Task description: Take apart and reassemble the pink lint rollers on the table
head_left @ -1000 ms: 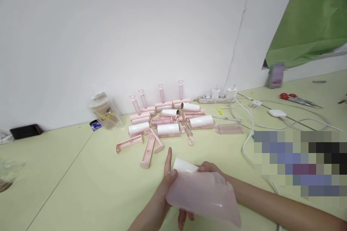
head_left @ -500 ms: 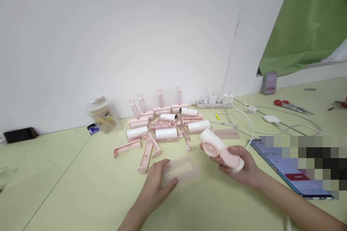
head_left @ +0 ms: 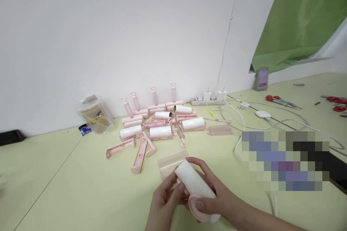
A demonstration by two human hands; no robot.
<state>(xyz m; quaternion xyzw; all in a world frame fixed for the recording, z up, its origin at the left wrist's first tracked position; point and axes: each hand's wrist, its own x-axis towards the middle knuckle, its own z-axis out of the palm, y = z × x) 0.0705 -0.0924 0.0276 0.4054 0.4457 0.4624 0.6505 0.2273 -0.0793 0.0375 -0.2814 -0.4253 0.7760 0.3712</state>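
Both my hands hold a lint roller (head_left: 195,180), a white roll with pink plastic parts, tilted close above the near side of the table. My right hand (head_left: 217,195) wraps round the roll, its thumb pressed on a round pink end cap (head_left: 197,205). On the other side, the fingers and thumb of my left hand (head_left: 169,195) close on the pink part along the roll, partly hidden. Just beyond the left fingers lies a clear pinkish plastic cover (head_left: 170,163). Pink trough-shaped holders (head_left: 140,155) and several white rolls (head_left: 160,133) lie farther back.
Pink-handled pieces (head_left: 154,96) stand against the wall. A power strip (head_left: 207,101) with chargers and cables (head_left: 242,113) is behind on the right, near red-handled scissors (head_left: 280,101). A blurred-out phone (head_left: 284,166) lies at right, a plastic bag (head_left: 94,115) at left.
My left hand has let go of the clear cover, which now lies on the table, and has moved onto the lint roller. My right hand has brought the roller left and nearer.
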